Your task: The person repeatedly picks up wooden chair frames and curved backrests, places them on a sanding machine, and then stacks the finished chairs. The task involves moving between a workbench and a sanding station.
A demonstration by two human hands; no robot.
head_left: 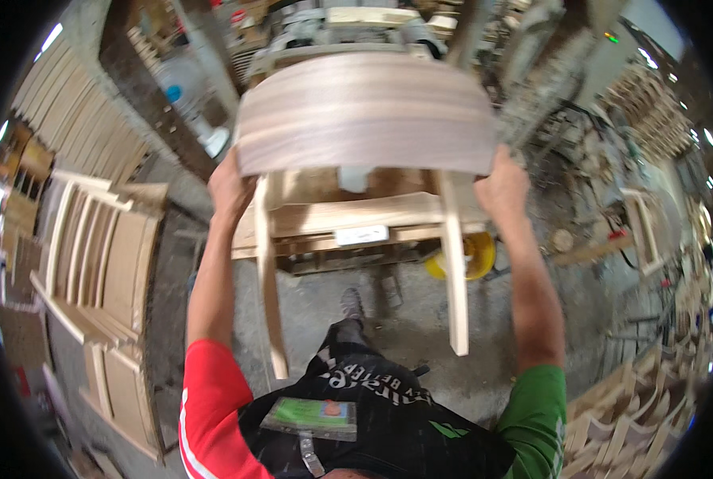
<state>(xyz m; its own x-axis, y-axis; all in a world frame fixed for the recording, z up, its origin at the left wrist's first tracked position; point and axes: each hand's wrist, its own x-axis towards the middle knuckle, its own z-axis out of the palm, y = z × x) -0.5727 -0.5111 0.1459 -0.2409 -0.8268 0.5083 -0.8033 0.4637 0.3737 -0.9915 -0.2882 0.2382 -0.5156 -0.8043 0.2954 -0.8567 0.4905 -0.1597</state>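
Observation:
A wooden chair frame stands in front of me, with its curved, striped backrest [364, 112] at the top. My left hand [230, 185] is closed round the backrest's left edge, its fingers partly hidden behind the wood. At the opposite edge, my right hand [503, 184] grips the same board, thumb up along the side. Two pale wooden legs, the left one [269, 287] and the right one [455, 287], reach down toward me. Between them runs a pale cross rail [348, 213]. A small white rectangular piece [362, 235] sits just below that rail.
Behind the right leg is a yellow bucket [480, 254] on the concrete floor. Slatted wooden frames [93, 247] stand at the left. Curved wooden parts [636, 407] are piled at the lower right, and more are stacked [644, 112] at the upper right. Posts [153, 88] rise beyond the chair.

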